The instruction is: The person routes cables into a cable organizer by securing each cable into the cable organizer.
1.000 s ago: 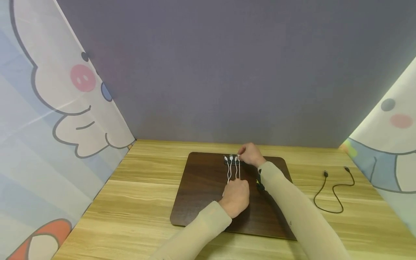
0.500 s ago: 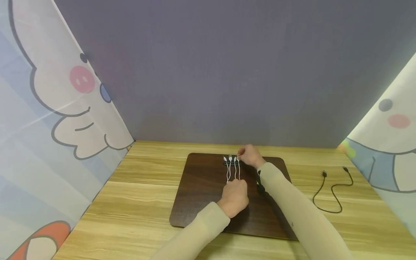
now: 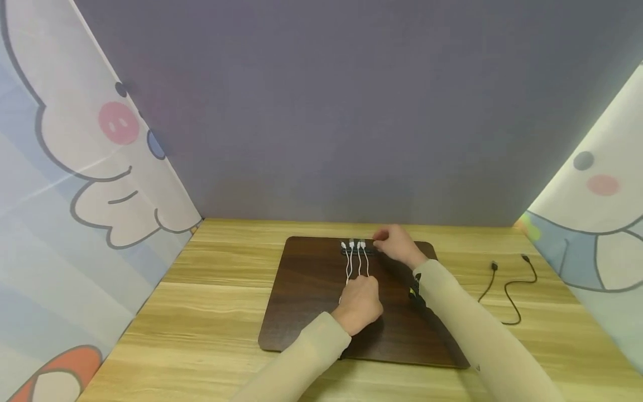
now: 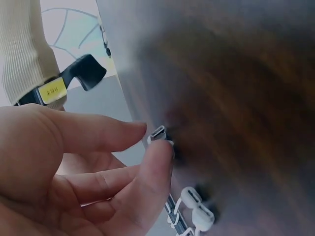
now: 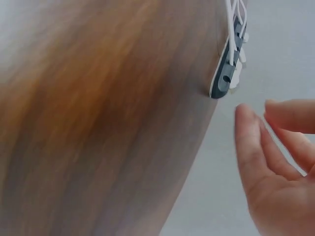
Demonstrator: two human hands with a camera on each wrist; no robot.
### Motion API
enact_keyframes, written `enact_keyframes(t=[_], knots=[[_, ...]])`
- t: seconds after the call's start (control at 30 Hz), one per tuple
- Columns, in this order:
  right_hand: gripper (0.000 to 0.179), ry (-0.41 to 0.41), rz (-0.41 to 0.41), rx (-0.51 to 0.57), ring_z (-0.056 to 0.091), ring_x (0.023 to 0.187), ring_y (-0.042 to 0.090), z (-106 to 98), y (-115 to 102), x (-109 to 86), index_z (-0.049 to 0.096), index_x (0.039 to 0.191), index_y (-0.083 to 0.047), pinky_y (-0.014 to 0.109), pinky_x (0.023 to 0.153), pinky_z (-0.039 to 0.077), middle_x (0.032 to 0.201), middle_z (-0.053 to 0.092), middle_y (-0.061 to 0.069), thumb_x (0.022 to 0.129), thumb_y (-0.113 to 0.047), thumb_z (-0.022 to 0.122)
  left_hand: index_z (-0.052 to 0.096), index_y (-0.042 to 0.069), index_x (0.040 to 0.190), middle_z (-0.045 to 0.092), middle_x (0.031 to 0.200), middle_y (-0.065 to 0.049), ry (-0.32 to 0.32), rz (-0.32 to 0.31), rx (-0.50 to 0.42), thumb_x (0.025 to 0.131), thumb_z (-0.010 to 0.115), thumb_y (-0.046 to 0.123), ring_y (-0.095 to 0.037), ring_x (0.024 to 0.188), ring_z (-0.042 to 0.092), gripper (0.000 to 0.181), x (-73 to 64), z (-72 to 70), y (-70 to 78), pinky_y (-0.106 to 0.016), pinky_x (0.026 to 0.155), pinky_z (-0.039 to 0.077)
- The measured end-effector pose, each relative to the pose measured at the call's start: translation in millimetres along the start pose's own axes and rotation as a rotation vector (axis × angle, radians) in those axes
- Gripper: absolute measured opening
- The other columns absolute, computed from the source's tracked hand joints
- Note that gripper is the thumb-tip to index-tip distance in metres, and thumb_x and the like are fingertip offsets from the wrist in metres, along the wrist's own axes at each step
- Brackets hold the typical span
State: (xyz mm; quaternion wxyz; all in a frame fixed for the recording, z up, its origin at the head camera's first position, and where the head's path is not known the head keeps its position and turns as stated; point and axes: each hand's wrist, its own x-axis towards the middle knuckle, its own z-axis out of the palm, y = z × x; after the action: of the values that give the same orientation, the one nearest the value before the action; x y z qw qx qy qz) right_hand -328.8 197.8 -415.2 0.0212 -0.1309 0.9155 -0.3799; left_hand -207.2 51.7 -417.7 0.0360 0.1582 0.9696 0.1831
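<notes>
On the dark brown board [image 3: 296, 301] several short white charging cables [image 3: 346, 262] run from a dark cable clip strip [image 5: 222, 84] near the far edge. Their plugs stick out beyond the strip. My left hand [image 3: 359, 304] is at the cables' near ends; the left wrist view shows its thumb and forefinger pinching a white plug [image 4: 158, 132]. Two more white plugs [image 4: 197, 206] sit beside those fingers. Just right of the strip, my right hand [image 3: 397, 243] holds nothing, its thumb and fingertips close together with a small gap, away from the cables.
A black USB cable [image 3: 513, 301] lies curved on the light wooden table [image 3: 211, 312], right of the board, partly behind the right sleeve. A grey panel [image 3: 321, 111] rises behind the table, with printed cartoon curtains on both sides.
My right hand has let go of the rightmost white cable's plug at the strip and moved right. The left hand stays at the near ends; the view has shifted slightly.
</notes>
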Motion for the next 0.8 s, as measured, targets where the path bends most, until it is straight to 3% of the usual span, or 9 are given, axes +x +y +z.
enact_keyframes(t=[0.23, 0.5, 0.8], knots=[[0.02, -0.004, -0.004, -0.052, 0.07, 0.083, 0.024, -16, 6, -18.9, 0.07, 0.111, 0.006, 0.04, 0.073, 0.056, 0.105, 0.071, 0.018, 0.096, -0.006, 0.065, 0.055, 0.014, 0.06, 0.053, 0.059, -0.001, 0.027, 0.068, -0.012, 0.083, 0.072, 0.004, -0.014, 0.048, 0.05, 0.03, -0.4, 2.5, 1.2, -0.03, 0.041, 0.041], [0.017, 0.025, -0.027, -0.113, 0.068, 0.074, 0.018, -35, 13, -42.5, 0.071, 0.107, 0.004, 0.037, 0.067, 0.054, 0.098, 0.071, 0.015, 0.096, -0.007, 0.067, 0.052, 0.014, 0.059, 0.047, 0.055, 0.002, 0.017, 0.078, -0.023, 0.084, 0.07, 0.002, -0.012, 0.046, 0.042, 0.033, -3.3, 2.5, 1.3, -0.028, 0.037, 0.036], [0.016, 0.021, -0.047, -0.16, 0.067, 0.092, 0.032, -58, 18, -71.8, 0.072, 0.105, 0.004, 0.048, 0.078, 0.054, 0.105, 0.071, 0.019, 0.096, -0.008, 0.067, 0.059, 0.011, 0.069, 0.054, 0.063, -0.003, 0.025, 0.067, 0.034, 0.08, 0.072, 0.003, -0.015, 0.048, 0.05, 0.019, -3.9, 3.7, 1.4, -0.03, 0.038, 0.04]])
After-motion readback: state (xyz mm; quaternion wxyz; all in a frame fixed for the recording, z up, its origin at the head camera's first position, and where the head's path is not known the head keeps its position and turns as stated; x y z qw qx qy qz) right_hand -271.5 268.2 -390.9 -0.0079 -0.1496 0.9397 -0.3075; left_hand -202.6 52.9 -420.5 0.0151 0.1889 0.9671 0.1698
